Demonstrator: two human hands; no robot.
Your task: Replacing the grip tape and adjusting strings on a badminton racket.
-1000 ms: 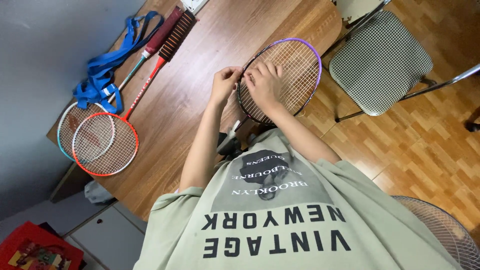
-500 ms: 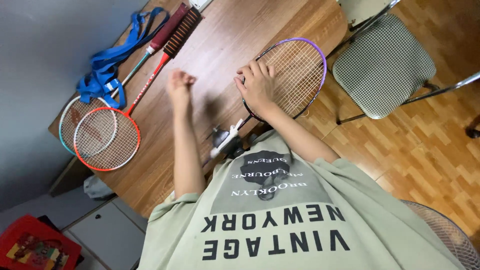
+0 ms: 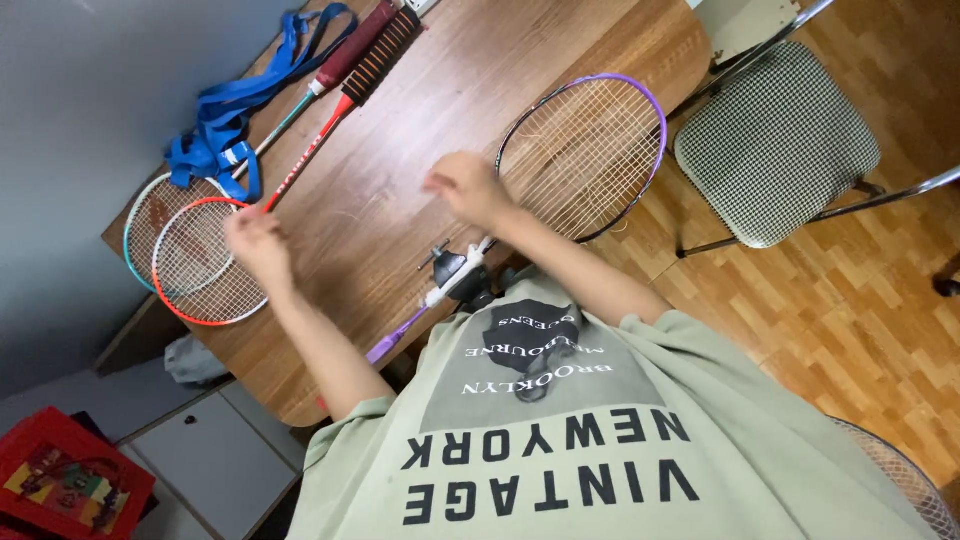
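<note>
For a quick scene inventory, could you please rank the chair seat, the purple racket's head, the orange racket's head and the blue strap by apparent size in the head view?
1. Chair seat, largest.
2. Purple racket's head, partly hidden by the right hand.
3. Orange racket's head, clearly smaller.
Blue strap: a bunched, trailing loop, so unsure against the orange head.

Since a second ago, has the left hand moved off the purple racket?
Yes. The left hand has swung away from the purple racket across the table and is now over the red-framed racket. The right hand is beside the purple head.

even indoor light, motion-blurred hands point(image 3: 262, 243)
</note>
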